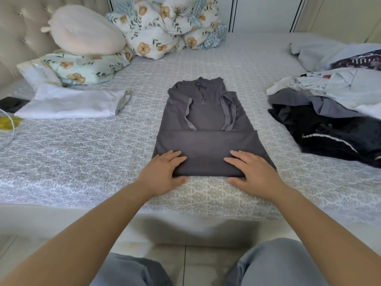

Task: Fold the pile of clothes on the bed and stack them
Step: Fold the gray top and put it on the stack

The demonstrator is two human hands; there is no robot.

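Head view: left hand [165, 172] and right hand [250, 172], fingers over and thumbs under, grip the near fold of a grey shirt [206, 124] mid-bed [82, 153]. Next, probably another fold toward the collar; unfolded pile [334, 104] waits right.

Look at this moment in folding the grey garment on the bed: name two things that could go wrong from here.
1. The grey garment has loose sleeve cuffs lying on top; as the left hand and right hand turn the near folded edge further, these may slip out and spoil the fold.
2. The unfolded pile lies close on the right; a wide sweep could drag the garment into it rather than toward the folded white item.
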